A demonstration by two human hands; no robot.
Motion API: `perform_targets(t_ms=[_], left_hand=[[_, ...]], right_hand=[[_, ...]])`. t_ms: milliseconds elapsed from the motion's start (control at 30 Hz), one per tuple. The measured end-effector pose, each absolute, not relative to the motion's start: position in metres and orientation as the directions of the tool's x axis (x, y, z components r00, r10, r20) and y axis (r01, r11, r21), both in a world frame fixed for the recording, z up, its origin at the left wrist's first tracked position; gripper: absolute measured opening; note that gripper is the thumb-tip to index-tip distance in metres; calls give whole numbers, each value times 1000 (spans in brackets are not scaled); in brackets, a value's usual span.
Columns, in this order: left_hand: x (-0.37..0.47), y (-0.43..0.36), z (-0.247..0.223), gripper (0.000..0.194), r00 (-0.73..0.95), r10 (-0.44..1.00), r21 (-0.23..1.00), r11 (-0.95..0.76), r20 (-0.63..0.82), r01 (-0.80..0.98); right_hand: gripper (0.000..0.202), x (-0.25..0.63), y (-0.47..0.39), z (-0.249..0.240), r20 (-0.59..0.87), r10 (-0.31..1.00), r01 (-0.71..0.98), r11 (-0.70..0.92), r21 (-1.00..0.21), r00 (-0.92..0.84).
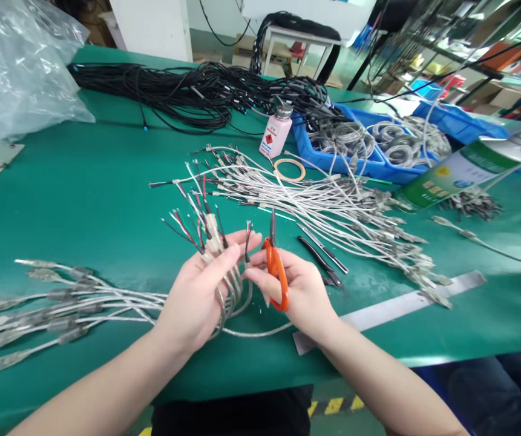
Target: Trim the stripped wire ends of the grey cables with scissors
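Observation:
My left hand [201, 287] is closed round a bundle of grey cables [229, 293]. Their stripped ends, with thin red, black and white wires [196, 227], fan out above the fingers. To the left, the same cables run out to translucent plugs [3, 330] lying on the table. Orange-handled scissors [278, 281] hang on the fingers of my right hand [303, 287], blades pointing up and away. Between that hand's thumb and fingertips is the end of a single cable [248, 261], its fine wires upright beside my left fingertips.
Many white cables [305, 200] spread across the green table [106, 175]. Behind them stand a pink bottle [276, 133] and blue bins [319, 156] of coiled cable. Tweezers [321, 247] and a steel ruler [391, 309] lie right. A green-and-white can [464, 172] is farther right; black cables [173, 97] lie behind.

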State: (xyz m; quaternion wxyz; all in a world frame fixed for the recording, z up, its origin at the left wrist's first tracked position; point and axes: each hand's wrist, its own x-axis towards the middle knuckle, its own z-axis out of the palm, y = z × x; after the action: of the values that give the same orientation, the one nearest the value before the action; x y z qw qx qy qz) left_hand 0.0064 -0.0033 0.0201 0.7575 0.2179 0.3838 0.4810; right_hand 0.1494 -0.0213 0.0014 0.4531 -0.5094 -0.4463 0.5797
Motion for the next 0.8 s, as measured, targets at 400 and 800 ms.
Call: perform_targets(t_ms=[400,800], left_hand=[[1,-1,18,11,328,864,779,492,-381,-390],[-4,-1,18,12,404,848,798,490,-343,-350]], right_hand=[[19,158,-25,-10,-127,966,-331,-198,-923,-224],[21,163,-26,-12,-153,915,-308,-277,-910,-373]])
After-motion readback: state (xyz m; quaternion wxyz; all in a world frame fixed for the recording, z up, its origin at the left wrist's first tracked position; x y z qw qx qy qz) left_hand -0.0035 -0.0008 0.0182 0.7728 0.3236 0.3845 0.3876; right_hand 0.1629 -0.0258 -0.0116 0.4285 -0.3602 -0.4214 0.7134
